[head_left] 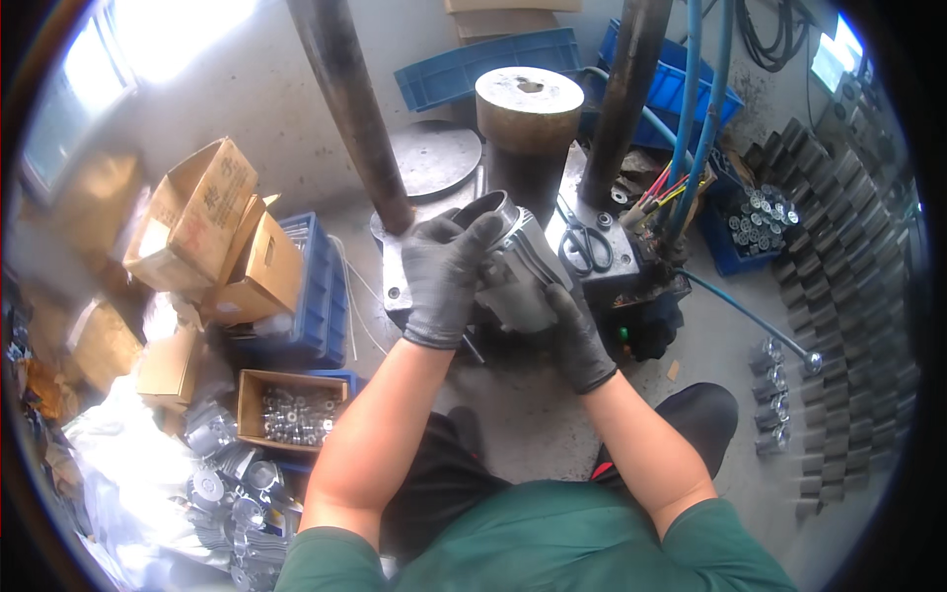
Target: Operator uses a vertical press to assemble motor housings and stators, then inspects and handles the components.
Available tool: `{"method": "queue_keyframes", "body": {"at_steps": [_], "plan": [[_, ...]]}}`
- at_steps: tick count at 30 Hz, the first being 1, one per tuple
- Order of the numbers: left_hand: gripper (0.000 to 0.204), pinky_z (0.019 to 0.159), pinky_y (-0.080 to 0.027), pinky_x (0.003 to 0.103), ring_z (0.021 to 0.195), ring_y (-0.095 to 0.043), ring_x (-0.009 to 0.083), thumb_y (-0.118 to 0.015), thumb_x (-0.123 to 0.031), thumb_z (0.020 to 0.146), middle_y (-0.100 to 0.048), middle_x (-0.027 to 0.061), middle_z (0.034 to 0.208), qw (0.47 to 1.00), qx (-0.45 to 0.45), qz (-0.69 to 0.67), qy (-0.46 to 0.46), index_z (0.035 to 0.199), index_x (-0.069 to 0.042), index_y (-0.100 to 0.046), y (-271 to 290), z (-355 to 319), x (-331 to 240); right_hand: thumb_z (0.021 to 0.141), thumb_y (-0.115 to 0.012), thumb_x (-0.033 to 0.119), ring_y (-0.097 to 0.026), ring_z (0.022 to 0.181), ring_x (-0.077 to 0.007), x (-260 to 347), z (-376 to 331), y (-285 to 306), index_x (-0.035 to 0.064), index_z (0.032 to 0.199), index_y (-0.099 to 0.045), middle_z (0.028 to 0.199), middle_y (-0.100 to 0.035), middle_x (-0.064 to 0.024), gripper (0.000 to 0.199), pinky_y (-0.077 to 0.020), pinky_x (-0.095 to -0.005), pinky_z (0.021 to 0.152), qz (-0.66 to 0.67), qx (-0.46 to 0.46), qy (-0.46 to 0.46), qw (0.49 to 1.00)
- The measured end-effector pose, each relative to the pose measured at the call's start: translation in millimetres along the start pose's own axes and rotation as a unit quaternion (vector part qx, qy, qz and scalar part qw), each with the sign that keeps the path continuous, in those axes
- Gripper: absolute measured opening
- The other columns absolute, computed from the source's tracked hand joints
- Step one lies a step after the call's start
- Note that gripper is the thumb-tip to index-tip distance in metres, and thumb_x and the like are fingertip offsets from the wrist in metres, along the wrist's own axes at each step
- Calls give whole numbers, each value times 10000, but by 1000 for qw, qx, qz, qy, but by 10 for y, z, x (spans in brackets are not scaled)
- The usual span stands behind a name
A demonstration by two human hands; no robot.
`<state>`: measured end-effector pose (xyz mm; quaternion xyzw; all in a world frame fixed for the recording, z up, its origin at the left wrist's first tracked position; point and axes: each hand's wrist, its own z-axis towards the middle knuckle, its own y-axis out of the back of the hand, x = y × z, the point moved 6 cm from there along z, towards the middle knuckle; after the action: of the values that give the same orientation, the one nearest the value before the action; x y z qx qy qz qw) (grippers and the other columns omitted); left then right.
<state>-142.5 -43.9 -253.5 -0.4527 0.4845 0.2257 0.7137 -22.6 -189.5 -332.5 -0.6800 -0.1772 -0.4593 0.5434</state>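
Observation:
Both my hands wear dark gloves and hold a grey metal motor housing (533, 264) tilted in front of me, its outside ribbed and its round open end turned up and away. My left hand (444, 276) is closed on its left side, the thumb and fingers by the open rim. My right hand (582, 340) grips the lower right side; some of its fingers are hidden under the housing. Just beyond the housing, black-handled scissors (588, 247) lie on the metal base of a machine. A thick upright cylinder with a pale top (528, 91) stands behind.
Two dark steel columns (355, 109) rise from the base, beside a round plate (436, 163). Stacked grey cylindrical parts (838, 266) line the right. A blue bin (735, 257) holds round metal pieces. At left are cardboard boxes (192, 217), a box of small parts (253, 405) and loose metal parts (242, 493).

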Motion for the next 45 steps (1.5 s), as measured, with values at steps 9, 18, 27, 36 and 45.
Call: {"method": "queue_keyframes", "body": {"at_steps": [9,18,27,36,45], "plan": [[857,883,-644,402,1137,-691,255,-893,-349,943,-634,175,1244,986,146,63,54,1529,20,-388,-186,-471,338,907,-827,562,-589,1396,-296,121,-697,458,74,1621,-430,1543,-572,-142,952,-485,-455,1191,99,-29,-23,994],[740,1050,-496,370,1212,-573,200,-682,-564,1046,-615,153,1322,943,242,178,142,1492,-8,-482,-463,-709,697,895,-862,352,-560,1364,-264,66,-1038,797,121,1521,-471,1446,-559,-99,774,-448,-431,1206,129,-120,-42,983],[647,933,-530,330,1080,-611,167,-634,-551,1080,-664,114,1178,964,192,149,105,1443,-27,-524,-395,-625,921,892,-850,316,-562,1330,-236,260,-1021,784,109,1506,-480,1394,-558,-83,746,-456,-401,1166,57,-134,-3,989],[437,725,-536,289,805,-608,105,-619,-452,1119,-655,31,942,961,142,234,33,1206,-26,-664,-91,-52,594,886,-886,379,-594,1283,-234,221,-739,297,52,1547,-432,1378,-583,-116,866,-510,-375,1102,-47,-197,34,979],[467,642,-533,267,762,-627,78,-654,-457,1108,-708,16,900,979,120,158,43,1088,2,-735,-161,-140,570,877,-922,286,-561,1356,-248,367,-750,183,74,1587,-397,1488,-541,-142,908,-490,-407,1147,-153,-181,168,957]]}}
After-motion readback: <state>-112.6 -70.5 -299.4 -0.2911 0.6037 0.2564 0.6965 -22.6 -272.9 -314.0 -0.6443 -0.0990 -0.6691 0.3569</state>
